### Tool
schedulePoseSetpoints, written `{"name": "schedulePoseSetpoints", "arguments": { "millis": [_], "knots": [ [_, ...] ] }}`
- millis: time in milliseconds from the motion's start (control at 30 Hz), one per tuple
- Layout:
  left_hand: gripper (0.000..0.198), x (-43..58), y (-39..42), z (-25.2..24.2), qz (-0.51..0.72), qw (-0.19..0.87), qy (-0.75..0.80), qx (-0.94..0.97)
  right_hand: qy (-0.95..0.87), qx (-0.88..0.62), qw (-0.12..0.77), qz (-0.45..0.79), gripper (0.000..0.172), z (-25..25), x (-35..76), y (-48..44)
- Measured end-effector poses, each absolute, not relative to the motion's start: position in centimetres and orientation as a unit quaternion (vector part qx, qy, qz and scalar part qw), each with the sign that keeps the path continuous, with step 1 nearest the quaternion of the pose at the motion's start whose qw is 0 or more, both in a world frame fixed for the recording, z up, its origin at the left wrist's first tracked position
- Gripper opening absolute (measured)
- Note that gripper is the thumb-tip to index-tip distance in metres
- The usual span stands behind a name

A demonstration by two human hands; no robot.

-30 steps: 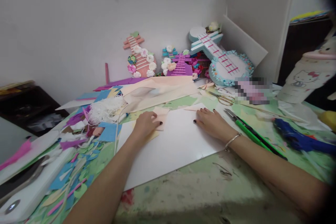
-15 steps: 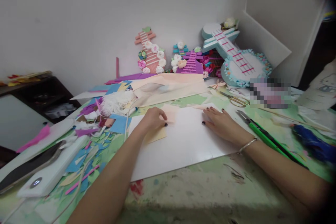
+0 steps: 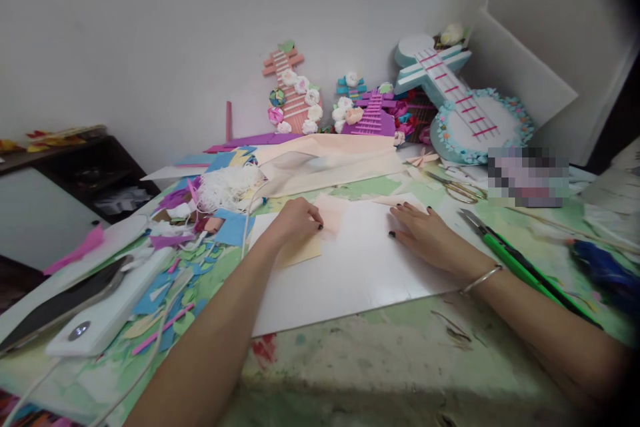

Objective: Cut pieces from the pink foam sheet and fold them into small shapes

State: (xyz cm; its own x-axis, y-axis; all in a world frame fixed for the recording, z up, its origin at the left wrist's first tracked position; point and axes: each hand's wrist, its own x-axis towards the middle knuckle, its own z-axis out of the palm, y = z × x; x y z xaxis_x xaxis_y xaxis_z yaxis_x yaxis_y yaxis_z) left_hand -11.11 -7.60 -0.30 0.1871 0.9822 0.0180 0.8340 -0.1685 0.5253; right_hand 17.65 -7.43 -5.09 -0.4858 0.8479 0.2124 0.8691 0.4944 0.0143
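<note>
- Fingers of the left hand (image 3: 293,221) are curled, index and thumb tips drawn near each other at the left edge of a pale pink paper piece (image 3: 334,211); whether they pinch it I cannot tell.
- Compared with a second ago, that gap is narrower, and more of the cream paper (image 3: 303,251) shows below the hand.
- Pink and cream pieces both lie over the white board (image 3: 345,287), towards its far left.
- The right hand (image 3: 425,233) rests flat on the board's far right, thumb spread from its fingers, much as before, near a thin peach strip (image 3: 384,200).
- This change suggests finer handling of the pink piece on the left, while the right seemingly steadies the board.
- The green cutter (image 3: 525,270) lies beside the right forearm, untouched.
</note>
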Motion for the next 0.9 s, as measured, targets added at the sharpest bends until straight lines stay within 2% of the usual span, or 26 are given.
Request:
{"name": "schedulePoseSetpoints", "arguments": {
  "millis": [233, 367, 500, 667, 900],
  "knots": [
    [0.011, -11.0, -7.5, -0.2, 0.227, 0.21, 0.619, 0.722, -0.862, -0.492, 0.109, -0.052, 0.043, -5.1, 17.5, -7.6],
    [0.013, -10.6, -7.5, 0.0, 0.31, 0.218, 0.601, 0.704, -0.874, -0.452, 0.178, -0.011, 0.049, -4.1, 16.9, -8.2],
    [0.013, -8.7, -8.3, -0.4, 0.383, 0.316, 0.508, 0.704, -0.889, -0.381, 0.246, 0.059, 0.063, -2.9, 15.8, -9.5],
    [0.016, -6.2, -9.4, -1.8, 0.326, 0.412, 0.487, 0.697, -0.88, -0.327, 0.316, 0.139, 0.068, -3.4, 15.1, -9.8],
    [0.017, -5.6, -9.0, -3.0, 0.33, 0.441, 0.474, 0.687, -0.87, -0.315, 0.337, 0.173, 0.046, -3.8, 14.9, -9.3]
  ]
}}
